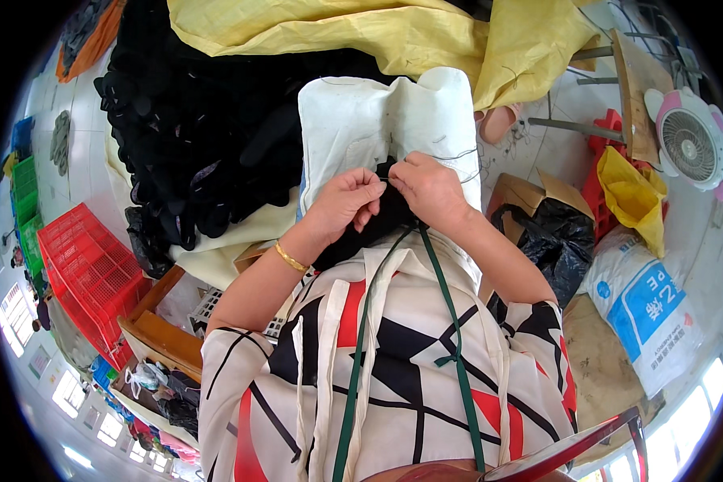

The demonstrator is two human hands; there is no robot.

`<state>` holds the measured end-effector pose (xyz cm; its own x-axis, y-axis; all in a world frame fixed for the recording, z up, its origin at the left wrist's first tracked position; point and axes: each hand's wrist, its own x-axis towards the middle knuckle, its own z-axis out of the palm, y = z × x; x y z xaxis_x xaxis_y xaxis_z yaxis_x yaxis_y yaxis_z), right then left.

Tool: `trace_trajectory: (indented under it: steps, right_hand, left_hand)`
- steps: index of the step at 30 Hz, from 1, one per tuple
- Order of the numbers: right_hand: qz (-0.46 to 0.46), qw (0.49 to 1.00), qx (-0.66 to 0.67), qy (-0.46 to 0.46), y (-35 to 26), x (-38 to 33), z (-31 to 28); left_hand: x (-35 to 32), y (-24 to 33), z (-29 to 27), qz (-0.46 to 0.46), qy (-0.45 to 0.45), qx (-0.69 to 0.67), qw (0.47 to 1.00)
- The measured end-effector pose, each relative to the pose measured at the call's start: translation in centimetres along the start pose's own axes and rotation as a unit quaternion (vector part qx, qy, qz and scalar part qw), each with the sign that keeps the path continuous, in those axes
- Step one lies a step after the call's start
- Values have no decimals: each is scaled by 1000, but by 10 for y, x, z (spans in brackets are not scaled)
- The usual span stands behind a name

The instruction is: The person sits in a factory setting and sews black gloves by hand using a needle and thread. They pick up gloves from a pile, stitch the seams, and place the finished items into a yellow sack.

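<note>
Item, far left: red plastic crate, standing on the floor beside a wooden bench.

Item, upper left: heap of black pieces, piled well above your hands.

Item: your left hand, gold bracelet at the wrist, fingers pinched tight on a small black piece at the middle of your lap.

Item: white cloth, spread over your knees beneath both hands, loose threads lying on it.

Item: your right hand, touching the left, fingertips closed narrow on the same black piece.

Item, top: yellow woven sack, draped behind the cloth.

Item, right: cardboard box with black bag; yellow bag; white printed sack on the floor.

Item, far right: small white and pink fan.
</note>
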<state>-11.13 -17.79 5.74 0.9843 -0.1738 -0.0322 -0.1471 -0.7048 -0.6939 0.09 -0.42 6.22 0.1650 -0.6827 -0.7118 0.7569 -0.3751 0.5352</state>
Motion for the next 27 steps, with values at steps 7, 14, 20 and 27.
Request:
trace_trajectory:
  steps: [7, 14, 20, 27]
  right_hand:
    - [-17, 1000, 17, -2, 4, 0, 0]
    - [-5, 976, 210, 53, 1, -1, 20]
    - [238, 773, 574, 130, 28, -30, -57]
    - [172, 518, 623, 560, 151, -108, -190]
  left_hand:
    - [11, -1, -7, 26, 105, 162, 981]
    - [7, -19, 3, 179, 156, 339, 910]
    - [1, -14, 7, 210, 149, 374, 891]
    - [5, -15, 6, 249, 122, 370, 887]
